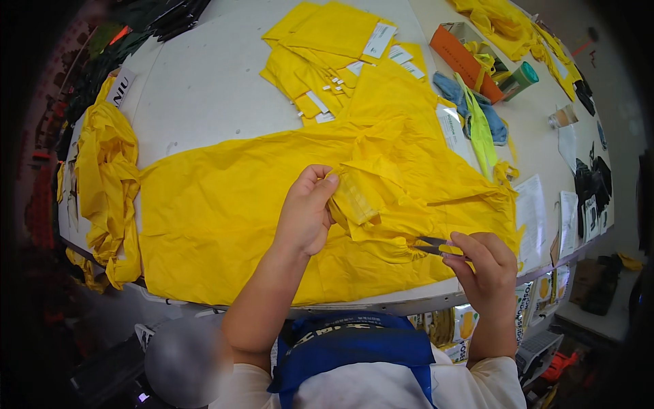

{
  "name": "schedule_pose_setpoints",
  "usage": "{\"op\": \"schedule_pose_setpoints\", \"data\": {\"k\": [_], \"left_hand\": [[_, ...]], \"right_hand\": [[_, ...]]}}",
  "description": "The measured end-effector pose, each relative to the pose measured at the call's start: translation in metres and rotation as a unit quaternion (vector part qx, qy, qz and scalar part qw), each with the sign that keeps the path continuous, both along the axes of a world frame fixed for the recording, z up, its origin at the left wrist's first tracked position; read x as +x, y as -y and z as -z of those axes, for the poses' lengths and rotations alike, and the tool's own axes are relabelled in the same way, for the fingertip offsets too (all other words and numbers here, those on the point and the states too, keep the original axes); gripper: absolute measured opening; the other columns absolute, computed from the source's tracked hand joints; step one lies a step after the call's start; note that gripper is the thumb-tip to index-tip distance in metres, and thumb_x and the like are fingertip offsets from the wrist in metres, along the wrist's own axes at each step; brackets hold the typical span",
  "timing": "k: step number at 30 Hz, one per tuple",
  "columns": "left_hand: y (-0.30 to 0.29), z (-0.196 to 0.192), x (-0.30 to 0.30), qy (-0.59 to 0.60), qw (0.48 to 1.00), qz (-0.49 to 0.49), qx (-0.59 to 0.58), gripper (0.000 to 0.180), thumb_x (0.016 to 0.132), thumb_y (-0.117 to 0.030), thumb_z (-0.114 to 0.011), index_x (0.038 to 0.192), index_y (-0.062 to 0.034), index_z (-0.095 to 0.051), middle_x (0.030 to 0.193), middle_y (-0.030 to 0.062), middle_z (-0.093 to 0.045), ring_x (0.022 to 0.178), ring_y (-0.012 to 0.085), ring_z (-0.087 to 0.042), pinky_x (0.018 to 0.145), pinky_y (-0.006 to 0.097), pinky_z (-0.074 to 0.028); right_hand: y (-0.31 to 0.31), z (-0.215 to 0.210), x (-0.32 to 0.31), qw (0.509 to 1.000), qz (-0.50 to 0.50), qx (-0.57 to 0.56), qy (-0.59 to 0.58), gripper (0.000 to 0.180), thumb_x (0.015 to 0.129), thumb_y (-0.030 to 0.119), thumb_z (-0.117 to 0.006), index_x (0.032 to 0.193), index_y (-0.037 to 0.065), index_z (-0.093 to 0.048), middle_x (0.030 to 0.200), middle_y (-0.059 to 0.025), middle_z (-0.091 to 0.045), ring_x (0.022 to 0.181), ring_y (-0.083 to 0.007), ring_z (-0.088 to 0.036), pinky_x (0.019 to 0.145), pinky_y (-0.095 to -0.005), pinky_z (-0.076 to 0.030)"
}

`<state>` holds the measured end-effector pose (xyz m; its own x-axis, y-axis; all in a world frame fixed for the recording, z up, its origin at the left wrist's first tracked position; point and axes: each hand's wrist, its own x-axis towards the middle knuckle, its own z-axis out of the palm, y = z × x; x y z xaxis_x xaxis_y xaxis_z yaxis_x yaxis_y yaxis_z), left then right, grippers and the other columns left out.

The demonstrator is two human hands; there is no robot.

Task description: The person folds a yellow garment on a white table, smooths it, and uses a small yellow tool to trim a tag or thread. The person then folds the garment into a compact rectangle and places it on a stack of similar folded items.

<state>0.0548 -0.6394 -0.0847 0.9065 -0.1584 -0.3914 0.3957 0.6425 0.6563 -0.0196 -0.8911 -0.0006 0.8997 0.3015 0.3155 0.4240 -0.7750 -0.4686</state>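
Observation:
A large yellow garment [225,218] of thin fabric lies spread over the table in front of me. My left hand [310,208] pinches a fold of it, next to a clear plastic patch [357,196] on the cloth. In my right hand [487,266] is a pair of small thread snips [436,247], their dark blades pointing left. The blade tips are at a gathered, puckered edge of the garment; whether they touch a thread is too small to tell.
Folded yellow garments with white tags [334,34] are stacked at the far side. An orange box [466,61], a green-lidded container [521,78] and blue denim cloth [490,119] stand at the right. Crumpled yellow fabric [105,184] hangs over the left edge. Papers [535,218] lie right.

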Motion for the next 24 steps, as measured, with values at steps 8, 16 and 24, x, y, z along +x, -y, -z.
{"op": "schedule_pose_setpoints", "data": {"k": [8,16,24], "left_hand": [[0.0008,-0.001,-0.0014,-0.004,1.0,-0.001,-0.007,0.009,0.095,-0.006,-0.047,0.103,-0.0032,-0.05,0.1,0.0077,-0.06,0.09,0.0141,-0.061,0.082,0.028,-0.051],[0.0016,-0.001,-0.0001,-0.008,1.0,0.006,-0.01,0.009,0.096,-0.006,-0.047,0.104,-0.0031,-0.05,0.1,0.0078,-0.061,0.09,0.0146,-0.062,0.082,0.028,-0.051],[0.002,0.0021,0.0033,-0.006,1.0,0.011,-0.01,0.009,0.095,-0.006,-0.047,0.104,-0.003,-0.051,0.099,0.0077,-0.061,0.089,0.014,-0.062,0.081,0.027,-0.052]], "right_hand": [[-0.0031,-0.004,0.0009,0.999,0.024,-0.019,0.035,0.031,0.07,0.007,-0.075,0.098,0.004,-0.065,0.078,-0.0093,-0.063,0.069,-0.025,-0.061,0.057,-0.0332,-0.046],[0.0028,-0.0045,0.0035,1.0,0.007,-0.001,-0.002,0.03,0.069,0.007,-0.075,0.098,0.004,-0.065,0.078,-0.0099,-0.063,0.067,-0.0252,-0.061,0.057,-0.0334,-0.047],[0.0048,-0.0056,0.0089,0.999,0.028,-0.016,0.0,0.029,0.07,0.006,-0.075,0.097,0.004,-0.065,0.078,-0.0098,-0.063,0.066,-0.0248,-0.061,0.057,-0.0325,-0.047]]}}
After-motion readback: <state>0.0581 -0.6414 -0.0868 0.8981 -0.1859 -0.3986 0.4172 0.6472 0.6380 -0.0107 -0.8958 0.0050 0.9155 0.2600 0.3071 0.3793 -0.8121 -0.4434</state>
